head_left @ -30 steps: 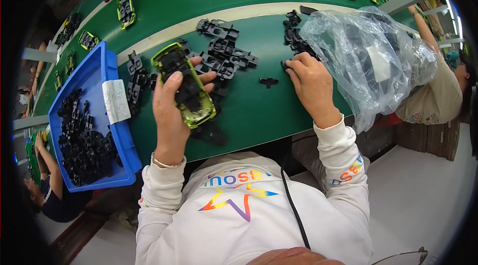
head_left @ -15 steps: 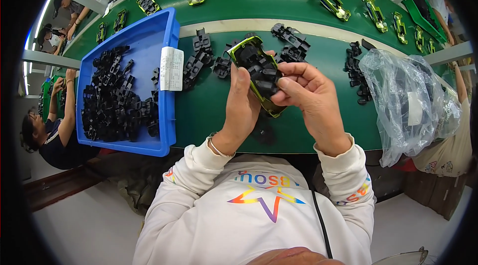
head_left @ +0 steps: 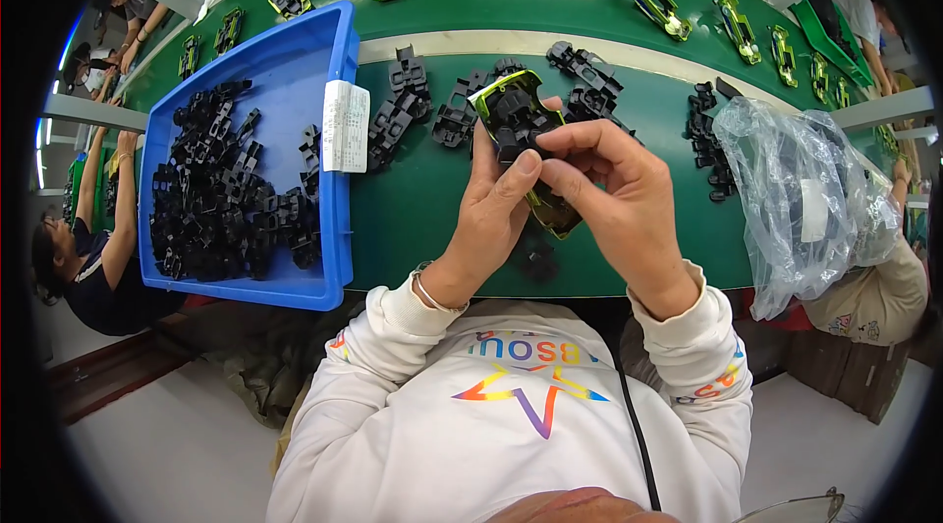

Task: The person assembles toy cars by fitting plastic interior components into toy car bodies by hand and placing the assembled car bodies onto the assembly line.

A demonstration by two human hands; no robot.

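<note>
Left of the car (head_left: 518, 115) hangs a label (head_left: 346, 127) (illegible).

I wear a white, long-sleeved sweatshirt (head_left: 422, 435). Across its chest runs curved, multicoloured lettering (head_left: 535, 350), and with it an outlined star (head_left: 546, 417) shading through red, orange, yellow, purple and blue. My right sleeve (head_left: 688, 356) bears more bright letters; my left sleeve (head_left: 363, 366) shows a small patch of coloured print. Both cuffs look gathered. A silver-toned bracelet (head_left: 437, 304) circles my left wrist. A thin black cord (head_left: 635, 415) runs down my front, and thin-framed glasses (head_left: 834, 498) show at the lower edge.
</note>
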